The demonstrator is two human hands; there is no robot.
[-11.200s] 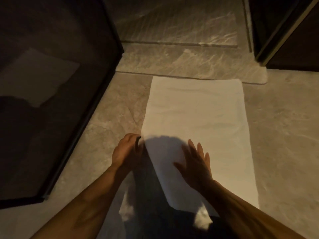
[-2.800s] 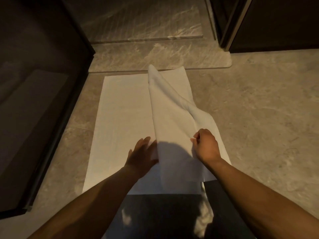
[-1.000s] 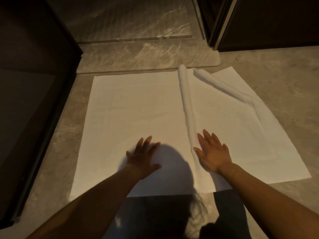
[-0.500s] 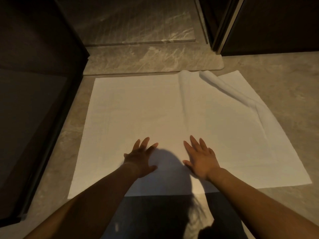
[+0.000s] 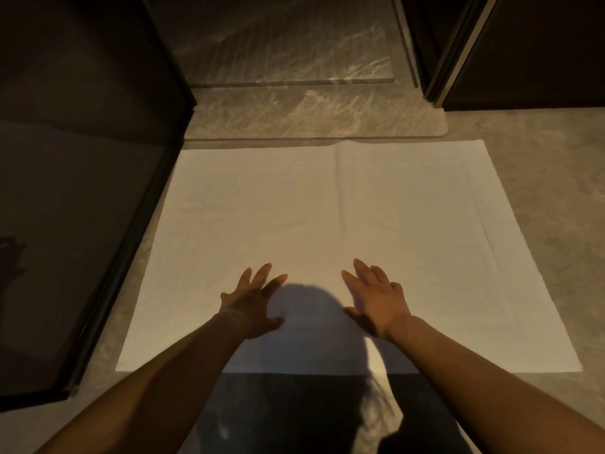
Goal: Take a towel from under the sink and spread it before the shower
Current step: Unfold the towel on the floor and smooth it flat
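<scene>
Head view, looking down: a white towel (image 5: 327, 224) lies spread flat on the marble floor (image 5: 540, 191), its far edge just beside the raised shower threshold (image 5: 311, 116). Left hand (image 5: 252, 306) and right hand (image 5: 376, 303) rest palm-down on it, fingers straight and spread.

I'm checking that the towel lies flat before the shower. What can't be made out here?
All in the head view:
1. Towel beneath the palms: covered by the left hand and right hand; pressing or hovering, cannot tell.
2. Towel surface between the hands: darkened by the head's shadow.
3. Shower floor: cut off by the top edge.
4. Behind the dark glass panel: too dim, only reflections.
</scene>
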